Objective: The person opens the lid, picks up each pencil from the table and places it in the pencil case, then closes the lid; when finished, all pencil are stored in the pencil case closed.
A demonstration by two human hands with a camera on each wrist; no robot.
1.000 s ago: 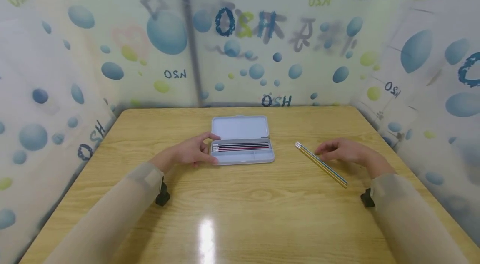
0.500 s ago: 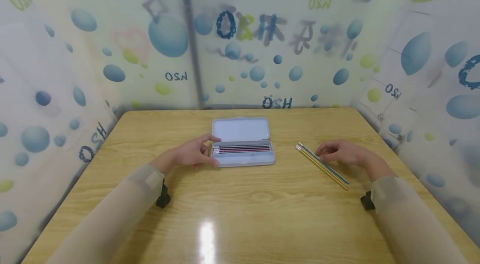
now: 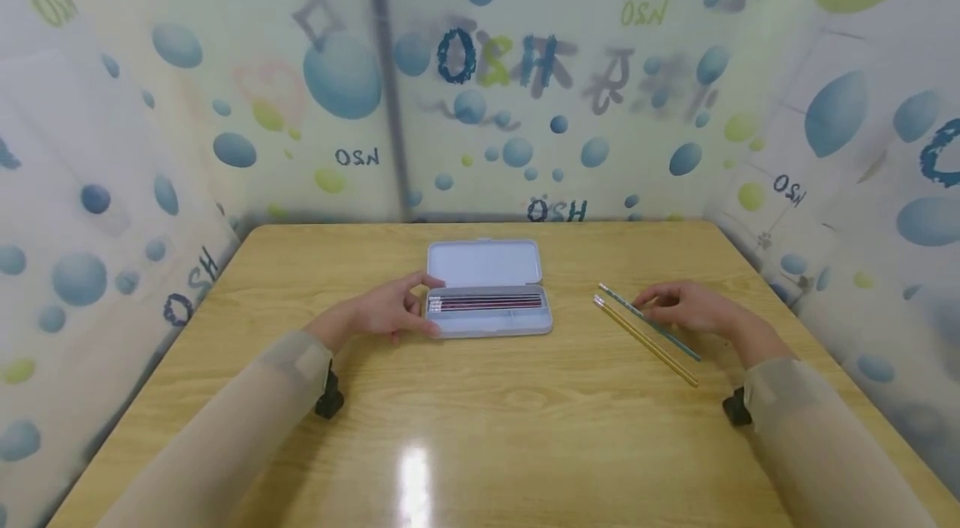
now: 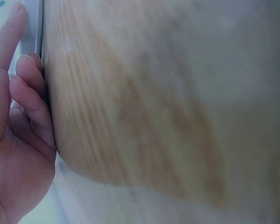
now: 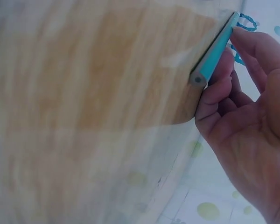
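Observation:
A pale plastic pencil case [image 3: 480,325] lies open on the table, its lid [image 3: 483,262] folded back. Several dark and red pencils [image 3: 487,302] fill its rear compartment. My left hand [image 3: 386,307] holds the case's left end between thumb and forefinger; the other fingers curl under beside it. To the right, my right hand [image 3: 690,307] pinches a teal pencil [image 3: 660,328], whose blunt end faces the camera in the right wrist view. Beside it on the table lies a gold pencil [image 3: 647,341], apart from the teal one, its tip end hidden by no hand.
The wooden table [image 3: 487,428] carries the case and the loose pencils. A patterned curtain [image 3: 480,95] with blue and green spots surrounds its back and sides. Light glares off the table near the front.
My right hand has drawn the teal pencil away from the gold one, opening a gap between them. My left hand stays on the case. The head view has shifted slightly.

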